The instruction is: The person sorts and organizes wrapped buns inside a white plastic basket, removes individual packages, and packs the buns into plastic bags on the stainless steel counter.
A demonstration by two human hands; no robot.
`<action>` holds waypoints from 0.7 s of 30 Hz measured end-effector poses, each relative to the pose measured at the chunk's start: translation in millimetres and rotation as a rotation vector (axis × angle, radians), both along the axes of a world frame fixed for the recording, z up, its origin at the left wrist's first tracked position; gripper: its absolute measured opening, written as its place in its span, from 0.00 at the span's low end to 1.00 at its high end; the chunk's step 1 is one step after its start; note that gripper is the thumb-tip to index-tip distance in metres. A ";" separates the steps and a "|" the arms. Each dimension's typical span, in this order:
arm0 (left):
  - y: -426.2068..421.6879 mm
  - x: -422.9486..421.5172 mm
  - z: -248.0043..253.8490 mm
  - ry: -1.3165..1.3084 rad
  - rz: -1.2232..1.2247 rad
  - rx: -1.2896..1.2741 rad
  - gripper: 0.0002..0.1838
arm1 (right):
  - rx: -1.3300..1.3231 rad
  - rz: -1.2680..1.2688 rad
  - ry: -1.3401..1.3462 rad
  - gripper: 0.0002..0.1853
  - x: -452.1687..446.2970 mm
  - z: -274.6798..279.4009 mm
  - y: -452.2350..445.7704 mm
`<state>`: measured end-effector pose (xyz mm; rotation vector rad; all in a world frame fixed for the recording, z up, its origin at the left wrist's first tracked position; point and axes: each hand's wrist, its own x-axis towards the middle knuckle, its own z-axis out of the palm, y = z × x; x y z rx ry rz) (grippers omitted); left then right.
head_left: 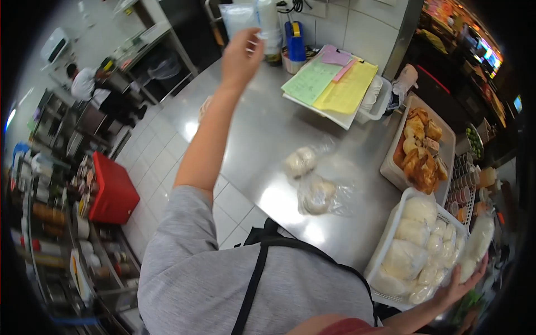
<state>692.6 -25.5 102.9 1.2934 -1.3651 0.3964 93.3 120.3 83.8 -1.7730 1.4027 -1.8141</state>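
Note:
Raised over the far side of the steel table, my left hand (243, 58) has loosely curled fingers with gaps between them. It is close to a stack of clear plastic bags (237, 18), and I see nothing held in it. At the lower right, my right hand (468, 277) grips a long plastic bag of what looks like white rice (480, 237), beside a white basket (385, 254). Similar wrapped white portions (410, 258), large and small, fill that basket. Two bagged white portions (316, 194) lie on the table between my hands.
A tub (389, 163) of roast chickens (420, 164) stands behind the basket. Green and yellow papers (346, 84) lie on a white tray near the wall, with a blue-and-yellow device (295, 42) beside them. Left are a red cooler (114, 190), shelves and a person (89, 86) farther off.

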 end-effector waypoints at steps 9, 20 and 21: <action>-208.8 179.4 42.4 -0.478 0.334 0.133 0.25 | 0.345 -0.002 -0.052 0.41 183.7 -31.3 3.0; -406.8 287.3 64.4 -0.779 0.424 0.558 0.22 | 0.566 -0.068 -0.134 0.34 226.2 -37.7 20.7; -442.0 324.4 73.1 -0.849 0.447 0.518 0.22 | 0.559 -0.079 -0.131 0.34 225.6 -40.5 20.2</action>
